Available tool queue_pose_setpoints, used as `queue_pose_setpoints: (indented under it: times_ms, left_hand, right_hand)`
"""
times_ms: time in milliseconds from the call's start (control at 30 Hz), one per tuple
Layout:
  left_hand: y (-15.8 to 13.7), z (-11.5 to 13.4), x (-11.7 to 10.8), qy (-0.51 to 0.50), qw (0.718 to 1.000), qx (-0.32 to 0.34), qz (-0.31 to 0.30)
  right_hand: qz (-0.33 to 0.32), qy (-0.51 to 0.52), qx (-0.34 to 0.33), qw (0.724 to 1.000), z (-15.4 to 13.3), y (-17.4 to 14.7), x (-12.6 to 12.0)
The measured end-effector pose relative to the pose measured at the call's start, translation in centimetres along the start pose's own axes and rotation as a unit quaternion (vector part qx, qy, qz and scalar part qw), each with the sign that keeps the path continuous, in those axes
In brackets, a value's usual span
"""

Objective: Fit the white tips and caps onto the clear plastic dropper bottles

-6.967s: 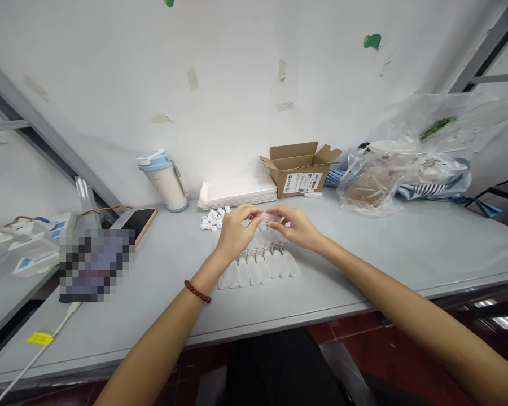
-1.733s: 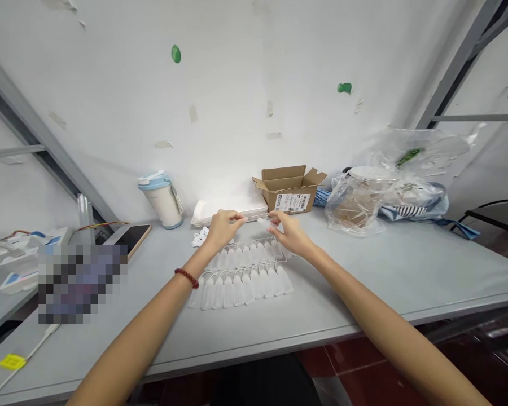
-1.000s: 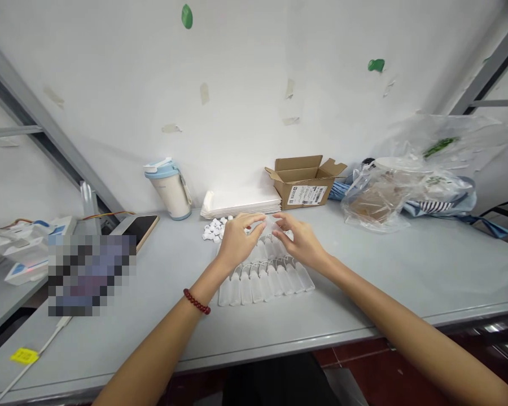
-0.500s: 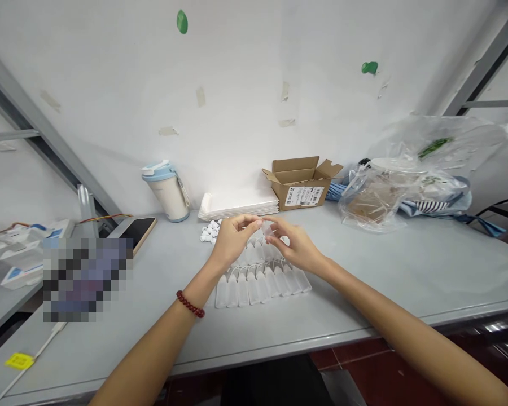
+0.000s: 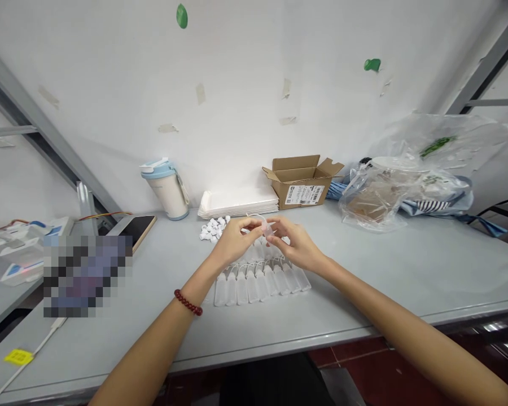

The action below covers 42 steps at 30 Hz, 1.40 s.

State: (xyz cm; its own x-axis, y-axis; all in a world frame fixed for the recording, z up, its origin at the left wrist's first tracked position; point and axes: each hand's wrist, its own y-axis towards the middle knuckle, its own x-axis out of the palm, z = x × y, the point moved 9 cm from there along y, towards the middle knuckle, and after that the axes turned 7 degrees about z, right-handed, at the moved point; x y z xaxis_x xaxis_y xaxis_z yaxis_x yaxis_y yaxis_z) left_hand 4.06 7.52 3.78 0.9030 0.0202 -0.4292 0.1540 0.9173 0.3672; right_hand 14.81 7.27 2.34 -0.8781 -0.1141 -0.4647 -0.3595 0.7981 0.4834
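Between both hands is a small translucent plastic bottle [image 5: 268, 230], with a thin curved tube showing at its top. My right hand [image 5: 295, 242] has its thumb and fingers closed round the bottle's body. My left hand [image 5: 236, 241] pinches at the bottle's neck, fingertips meeting those of the right. Below the hands, several similar squeeze bottles [image 5: 254, 286] with bent spouts lie side by side on the table, and a second row behind them is partly hidden. A pile of small white caps [image 5: 213, 229] lies just beyond my left hand.
Behind the hands are a stack of white flat packs [image 5: 239, 203] and an open cardboard box [image 5: 300, 183]. A blue-lidded tumbler [image 5: 167, 192] stands back left, near a phone [image 5: 140, 231]. Clear plastic bags [image 5: 372, 197] fill the back right. The grey table's front edge [image 5: 305, 347] runs close by.
The bottle has turned slightly between my hands, and a curved tube now shows above the fingers. The white cap pile is a little more exposed. The rows of bottles stay put.
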Motion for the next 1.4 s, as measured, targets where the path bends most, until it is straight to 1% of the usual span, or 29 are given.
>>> queue_pose_setpoints:
  times_ms: [67,100,167,233,267,300,333,433,667,733,900,967,1067,1167,1233,1267,1300,1367,1400]
  left_hand:
    - [0.3,-0.5,-0.5,0.043,0.999,0.006,-0.012]
    - [0.5,-1.0,-1.1,0.075,0.997,0.009,-0.001]
    - [1.0,-1.8,-3.0,0.166,0.985,0.022,0.050]
    - [1.3,-2.0,-4.7,0.289,0.949,0.063,0.109]
    - [1.4,-2.3,-5.0,0.332,0.933,0.079,0.115]
    - [1.6,-2.8,-4.9,0.355,0.925,0.089,0.098]
    - [1.7,-3.4,-4.6,0.362,0.925,0.092,0.074]
    - [1.8,-5.2,-3.4,0.349,0.934,0.083,0.002]
    - [2.5,-7.3,-2.2,0.327,0.940,0.083,-0.056]
    - [2.8,-7.6,-2.1,0.331,0.938,0.084,-0.062]
    - [3.2,-8.2,-2.1,0.369,0.925,0.081,-0.046]
    - [3.2,-8.2,-1.8,0.369,0.925,0.079,-0.048]
    - [3.2,-7.7,-1.6,0.348,0.933,0.083,-0.046]
    - [3.1,-6.4,-2.1,0.299,0.952,0.061,-0.012]
    - [2.8,-5.4,-2.5,0.232,0.973,0.021,0.013]
    - [2.6,-4.9,-2.5,0.183,0.983,0.000,0.015]
    - [2.3,-4.4,-2.1,0.130,0.991,-0.020,0.001]
    - [1.6,-3.6,-1.3,0.054,0.997,-0.055,-0.024]
    - [1.4,-3.3,-1.2,0.031,0.997,-0.065,-0.017]
  right_hand:
    - [-0.004,0.018,0.013,1.000,0.3,0.1,0.1]
    - [0.001,0.028,0.020,0.999,0.5,0.2,0.0]
    - [0.019,0.050,0.035,0.998,1.0,0.4,-0.5]
    - [0.040,0.073,0.054,0.995,1.6,0.7,-1.2]
    - [0.048,0.085,0.063,0.993,1.9,0.8,-1.5]
    - [0.054,0.097,0.070,0.991,2.2,0.9,-1.7]
    - [0.056,0.108,0.076,0.990,2.5,0.9,-1.8]
    - [0.052,0.125,0.087,0.987,3.1,1.0,-1.8]
    - [0.041,0.112,0.103,0.988,3.8,1.0,-1.2]
    - [0.040,0.117,0.102,0.987,3.7,1.0,-1.3]
    - [0.029,0.124,0.101,0.987,3.4,1.0,-1.3]
    - [0.029,0.123,0.100,0.987,3.3,1.0,-1.3]
    - [0.030,0.117,0.102,0.987,3.5,0.9,-1.3]
    - [0.026,0.115,0.106,0.987,3.6,0.9,-1.2]
    - [0.022,0.119,0.104,0.987,3.5,0.9,-1.1]
    - [0.020,0.121,0.102,0.987,3.4,0.9,-1.0]
    - [0.018,0.122,0.102,0.987,3.3,0.9,-1.0]
    - [0.013,0.124,0.102,0.987,3.1,0.9,-0.9]
    - [0.011,0.125,0.103,0.987,3.0,0.9,-0.9]
